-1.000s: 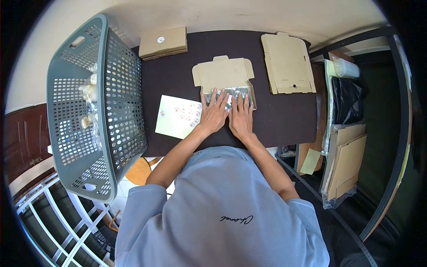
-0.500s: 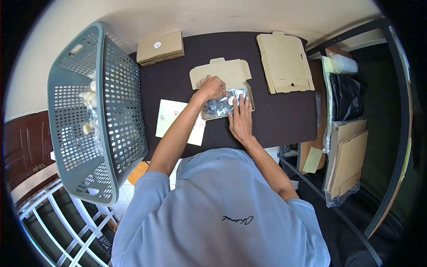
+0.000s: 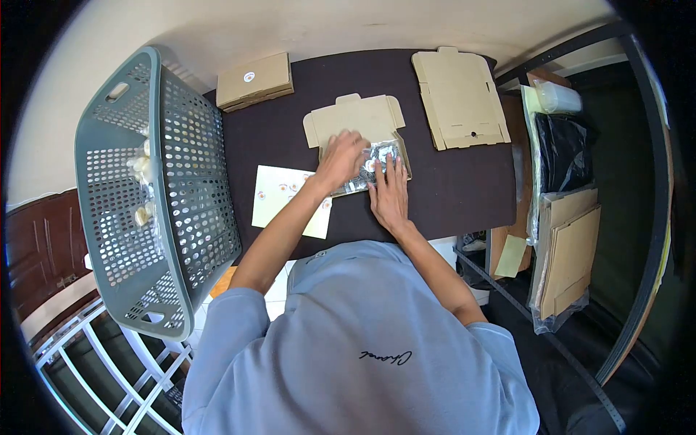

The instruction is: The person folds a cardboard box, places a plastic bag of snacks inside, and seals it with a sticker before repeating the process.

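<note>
An open cardboard box (image 3: 355, 118) lies on the dark table, its lid flap folded back towards the wall. Inside it is a shiny clear plastic packet (image 3: 383, 151) with dark contents and a round white sticker. My left hand (image 3: 342, 161) is over the box's left side, its fingers bent and blurred; whether they grip anything is unclear. Flat on the packet's right part rests my right hand (image 3: 390, 194), fingers spread. A pale sheet with small round stickers (image 3: 274, 196) lies left of the box, partly under my left forearm.
Closed cardboard boxes (image 3: 254, 81) stand at the back left. Flat cardboard boxes (image 3: 464, 101) lie at the back right. A grey-green perforated basket (image 3: 196, 159) with pale items borders the table's left side. To the right, a metal-framed shelf holds cardboard (image 3: 573, 250) and a black plastic bag (image 3: 564, 156).
My left hand has shifted slightly left and towards me, and its fingers have changed shape. My right hand remains on the packet. The whole view has moved a little.
</note>
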`<action>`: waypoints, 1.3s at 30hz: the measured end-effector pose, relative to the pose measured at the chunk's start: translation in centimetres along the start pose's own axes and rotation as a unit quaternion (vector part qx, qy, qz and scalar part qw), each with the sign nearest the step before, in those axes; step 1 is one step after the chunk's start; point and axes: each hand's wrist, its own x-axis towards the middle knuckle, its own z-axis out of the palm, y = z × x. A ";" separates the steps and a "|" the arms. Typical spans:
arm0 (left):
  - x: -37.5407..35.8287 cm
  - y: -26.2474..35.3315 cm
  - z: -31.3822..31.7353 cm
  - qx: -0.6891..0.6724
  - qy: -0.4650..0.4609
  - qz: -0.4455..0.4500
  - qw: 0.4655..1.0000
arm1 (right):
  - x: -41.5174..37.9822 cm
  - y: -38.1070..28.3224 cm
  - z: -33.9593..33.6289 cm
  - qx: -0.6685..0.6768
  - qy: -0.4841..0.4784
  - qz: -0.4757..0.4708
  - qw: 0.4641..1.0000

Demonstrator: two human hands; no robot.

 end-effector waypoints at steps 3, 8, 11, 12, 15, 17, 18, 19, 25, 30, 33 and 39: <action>-3.6 0.6 0.7 0.063 -0.112 0.051 0.990 | 0.1 0.1 0.1 -0.008 0.000 -0.004 1.000; -5.7 1.1 1.0 0.096 0.009 0.053 0.994 | 0.4 -0.2 -0.3 0.002 0.001 0.000 1.000; -5.8 1.1 0.8 0.083 -0.029 0.046 0.995 | 0.8 -0.3 -1.2 0.010 0.001 -0.007 1.000; -5.4 1.1 0.2 0.084 -0.026 0.047 0.995 | 1.4 -0.3 -1.7 0.016 0.028 0.001 0.999; -4.5 -0.2 -0.7 -0.003 0.152 -0.038 0.988 | 4.4 1.5 -4.0 0.079 0.053 0.067 0.993; -4.2 -3.3 -0.5 -0.020 0.224 -0.181 0.957 | 7.2 3.9 -4.5 0.176 0.068 0.184 0.965; -4.1 -5.0 -0.1 -0.051 0.259 -0.261 0.929 | 8.8 5.3 -4.3 0.216 0.087 0.238 0.943; -3.9 -5.9 -0.3 -0.051 0.262 -0.260 0.928 | 10.5 7.9 -3.2 0.230 0.068 0.262 0.935; -3.0 -7.2 -0.5 -0.222 0.189 -0.512 0.808 | 15.1 9.5 -1.9 0.335 -0.022 0.408 0.849; -2.6 -8.6 -0.1 -0.273 0.126 -0.491 0.817 | 15.6 9.9 -0.1 0.304 -0.054 0.382 0.871; -2.2 -8.0 -0.7 -0.207 0.113 -0.447 0.863 | 15.3 9.7 0.5 0.209 0.009 0.305 0.929; -1.4 -7.5 -0.4 -0.148 0.102 -0.513 0.839 | 14.4 7.1 -1.3 0.076 0.068 0.311 0.945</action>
